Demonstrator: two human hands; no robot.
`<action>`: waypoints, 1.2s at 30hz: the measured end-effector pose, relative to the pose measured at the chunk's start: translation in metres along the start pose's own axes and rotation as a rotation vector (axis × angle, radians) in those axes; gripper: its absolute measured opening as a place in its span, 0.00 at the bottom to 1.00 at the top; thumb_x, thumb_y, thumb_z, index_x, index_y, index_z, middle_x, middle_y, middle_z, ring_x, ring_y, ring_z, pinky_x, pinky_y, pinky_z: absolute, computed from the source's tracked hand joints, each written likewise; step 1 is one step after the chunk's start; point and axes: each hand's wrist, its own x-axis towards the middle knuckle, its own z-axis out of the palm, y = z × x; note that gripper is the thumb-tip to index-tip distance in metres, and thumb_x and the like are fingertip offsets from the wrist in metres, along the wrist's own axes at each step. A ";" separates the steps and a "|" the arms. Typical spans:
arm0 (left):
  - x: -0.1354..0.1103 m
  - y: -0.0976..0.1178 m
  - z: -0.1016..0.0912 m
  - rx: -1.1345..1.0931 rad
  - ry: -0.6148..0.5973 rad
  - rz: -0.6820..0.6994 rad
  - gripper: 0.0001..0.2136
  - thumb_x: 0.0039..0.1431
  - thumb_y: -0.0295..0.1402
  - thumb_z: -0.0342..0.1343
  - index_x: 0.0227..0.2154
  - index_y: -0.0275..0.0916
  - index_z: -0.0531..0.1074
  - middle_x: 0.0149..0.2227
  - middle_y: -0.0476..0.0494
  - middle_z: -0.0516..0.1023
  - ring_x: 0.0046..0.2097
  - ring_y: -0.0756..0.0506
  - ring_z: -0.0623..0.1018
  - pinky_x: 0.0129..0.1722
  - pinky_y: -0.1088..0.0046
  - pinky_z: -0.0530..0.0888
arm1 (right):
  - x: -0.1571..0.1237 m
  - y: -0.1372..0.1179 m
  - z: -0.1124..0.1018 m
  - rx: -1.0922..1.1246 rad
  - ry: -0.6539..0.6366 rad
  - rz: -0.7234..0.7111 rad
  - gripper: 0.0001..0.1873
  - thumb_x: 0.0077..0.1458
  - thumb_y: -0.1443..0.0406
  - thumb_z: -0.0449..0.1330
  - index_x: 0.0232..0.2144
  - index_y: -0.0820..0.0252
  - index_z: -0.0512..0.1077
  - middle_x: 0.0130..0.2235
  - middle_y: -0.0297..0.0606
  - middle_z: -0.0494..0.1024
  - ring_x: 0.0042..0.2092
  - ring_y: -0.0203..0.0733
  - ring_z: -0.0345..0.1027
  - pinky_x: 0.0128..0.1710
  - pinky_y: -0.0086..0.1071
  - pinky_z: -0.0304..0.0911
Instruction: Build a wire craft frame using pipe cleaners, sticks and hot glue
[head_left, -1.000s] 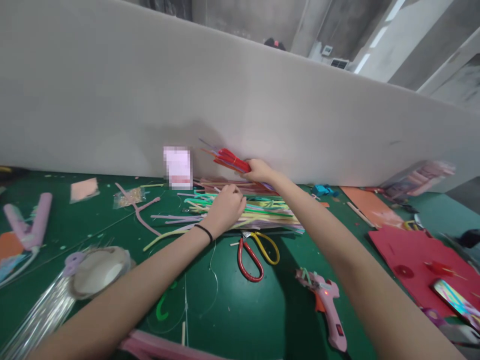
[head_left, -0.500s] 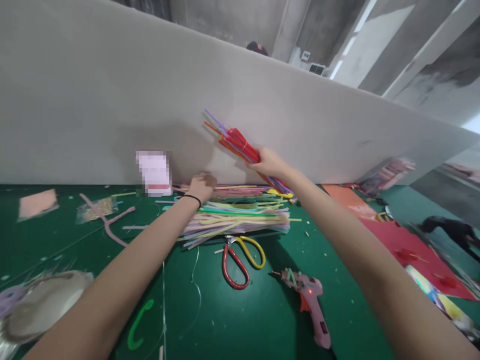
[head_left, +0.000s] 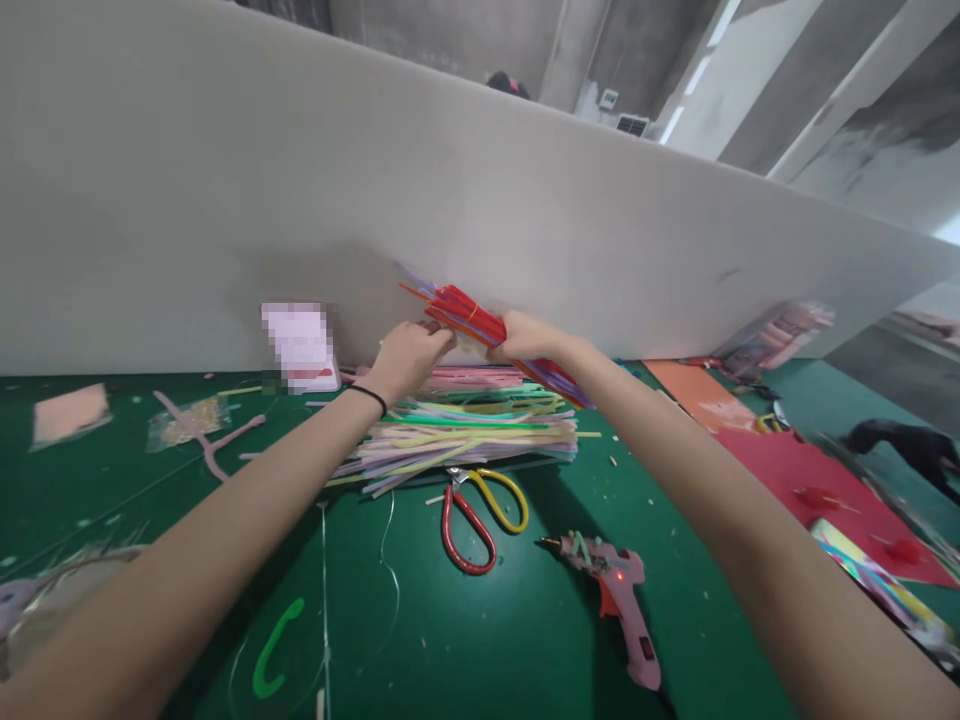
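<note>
My right hand [head_left: 521, 338] is closed around a bundle of red, orange and purple pipe cleaners [head_left: 466, 312], raised against the white partition and tilted, its loose ends up to the left. Just below that bundle's left part is my left hand [head_left: 412, 355], wearing a black band at the wrist. Its fingers are curled together at the bundle's lower edge; what they pinch, if anything, is hidden. Beneath both hands lies a pile of pastel pipe cleaners [head_left: 480, 440], with pink ones [head_left: 476, 378] behind it along the partition.
Scissors [head_left: 471, 530] with one red and one yellow handle lie before the pile. A pink glue gun [head_left: 626, 610] with a lit red light rests to their right. The white partition [head_left: 187, 180] borders the green table [head_left: 420, 640]. Red sheets [head_left: 810, 490] lie at right.
My right hand has lowered the bundle slightly. My left hand has risen from the pink pipe cleaners by the partition and moved right to the bundle's underside.
</note>
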 end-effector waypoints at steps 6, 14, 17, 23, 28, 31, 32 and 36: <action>-0.002 -0.005 -0.001 -0.041 0.002 0.053 0.12 0.67 0.33 0.46 0.36 0.41 0.76 0.35 0.41 0.79 0.41 0.42 0.78 0.38 0.67 0.67 | 0.002 0.002 0.010 -0.034 0.107 -0.011 0.23 0.43 0.65 0.65 0.45 0.63 0.70 0.40 0.40 0.78 0.38 0.43 0.70 0.37 0.31 0.63; 0.000 -0.015 0.001 -0.163 -0.028 -0.060 0.11 0.66 0.37 0.48 0.42 0.41 0.74 0.39 0.41 0.78 0.41 0.41 0.77 0.41 0.67 0.68 | 0.016 -0.003 0.020 0.164 0.012 -0.080 0.14 0.42 0.66 0.62 0.36 0.61 0.72 0.32 0.32 0.76 0.32 0.38 0.68 0.32 0.28 0.61; -0.009 -0.021 0.001 -0.102 0.049 -0.049 0.13 0.63 0.36 0.52 0.47 0.38 0.71 0.48 0.32 0.73 0.51 0.35 0.72 0.50 0.58 0.66 | 0.015 -0.001 0.013 0.170 0.009 -0.018 0.12 0.41 0.65 0.63 0.33 0.61 0.71 0.29 0.32 0.74 0.30 0.37 0.66 0.30 0.28 0.60; -0.038 -0.031 0.014 -0.034 -0.010 0.202 0.10 0.61 0.26 0.51 0.41 0.44 0.74 0.53 0.34 0.68 0.57 0.36 0.65 0.59 0.50 0.56 | 0.006 0.015 -0.006 0.068 0.018 0.153 0.14 0.40 0.67 0.64 0.34 0.59 0.72 0.30 0.33 0.77 0.30 0.41 0.69 0.30 0.31 0.63; -0.043 -0.033 0.030 -0.061 -0.169 0.116 0.05 0.57 0.30 0.56 0.30 0.41 0.77 0.52 0.33 0.70 0.55 0.34 0.67 0.56 0.48 0.58 | -0.004 0.021 -0.009 0.025 0.028 0.184 0.16 0.42 0.65 0.63 0.37 0.59 0.72 0.33 0.36 0.78 0.32 0.42 0.71 0.29 0.31 0.63; -0.042 -0.035 0.034 -0.061 -0.228 0.070 0.06 0.59 0.31 0.55 0.31 0.41 0.77 0.46 0.33 0.73 0.51 0.36 0.70 0.52 0.53 0.62 | -0.007 0.024 -0.010 0.034 0.024 0.186 0.17 0.43 0.65 0.63 0.39 0.58 0.72 0.35 0.36 0.79 0.34 0.43 0.72 0.32 0.31 0.64; -0.041 -0.036 0.035 -0.064 -0.238 0.065 0.06 0.59 0.31 0.54 0.32 0.41 0.77 0.45 0.34 0.74 0.51 0.36 0.71 0.51 0.55 0.63 | -0.007 0.025 -0.010 0.038 0.022 0.187 0.17 0.43 0.64 0.63 0.39 0.58 0.72 0.34 0.36 0.79 0.33 0.43 0.72 0.32 0.31 0.64; -0.040 -0.041 0.038 -0.067 -0.295 -0.018 0.09 0.63 0.33 0.49 0.39 0.39 0.73 0.42 0.35 0.76 0.44 0.40 0.76 0.44 0.63 0.68 | -0.005 0.035 -0.015 0.020 0.040 0.194 0.16 0.43 0.64 0.64 0.37 0.58 0.72 0.30 0.34 0.77 0.30 0.41 0.70 0.30 0.31 0.63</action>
